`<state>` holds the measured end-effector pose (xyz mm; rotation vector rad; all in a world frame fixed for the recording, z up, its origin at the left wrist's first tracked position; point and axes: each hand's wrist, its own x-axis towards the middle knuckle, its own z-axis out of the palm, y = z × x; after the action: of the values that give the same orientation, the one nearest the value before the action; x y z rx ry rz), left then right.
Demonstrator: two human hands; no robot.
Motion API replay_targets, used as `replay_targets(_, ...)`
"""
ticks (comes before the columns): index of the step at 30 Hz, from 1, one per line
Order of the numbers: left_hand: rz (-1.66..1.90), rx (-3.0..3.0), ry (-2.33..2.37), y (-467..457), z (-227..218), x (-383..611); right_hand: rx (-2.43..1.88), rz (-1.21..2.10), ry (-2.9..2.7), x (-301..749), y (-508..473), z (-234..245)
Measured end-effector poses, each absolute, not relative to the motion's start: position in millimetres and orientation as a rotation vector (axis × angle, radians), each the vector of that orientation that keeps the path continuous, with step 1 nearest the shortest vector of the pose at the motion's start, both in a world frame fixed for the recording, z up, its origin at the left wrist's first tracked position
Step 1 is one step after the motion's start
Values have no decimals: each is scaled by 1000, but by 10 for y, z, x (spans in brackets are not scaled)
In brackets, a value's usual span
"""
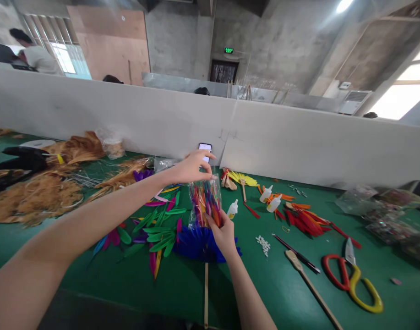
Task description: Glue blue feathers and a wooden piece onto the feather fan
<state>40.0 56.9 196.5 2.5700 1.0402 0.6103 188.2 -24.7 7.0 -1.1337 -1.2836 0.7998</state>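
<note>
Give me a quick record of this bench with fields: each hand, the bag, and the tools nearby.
left hand: pinches top of the clear bag of feathers
right hand: grips the bag's lower part
under bag: blue feather fan on green table
left of fan: loose green feathers
tools: red and yellow scissors at right; small white bottles behind
phone: stands against white partition

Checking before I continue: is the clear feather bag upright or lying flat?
Upright: the clear bag stands on end, left hand pinching its top, right hand holding its lower end.
</note>
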Motion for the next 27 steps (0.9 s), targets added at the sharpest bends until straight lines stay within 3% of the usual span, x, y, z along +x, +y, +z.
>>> replay_targets(6, 847, 2282, 1141, 656, 2066, 346, -1139, 772, -1295, 1898, -244, 93)
replay_targets(12, 607, 2570, 1149, 621, 1993, 450, -1153, 766, -1291, 1885, -279, 98)
replay_targets(19, 1258, 2380, 1181, 793, 2121, 360, -1141, 806, -1206, 1915, -239, 95)
replay_targets(25, 1042, 2170, 1323, 760, 1786, 21, -1095, 851, -1147, 1935, -234, 121)
replay_targets(27, 800, 2081, 1171, 677, 1647, -48, -1085, 871, -1148, 1936, -243, 130)
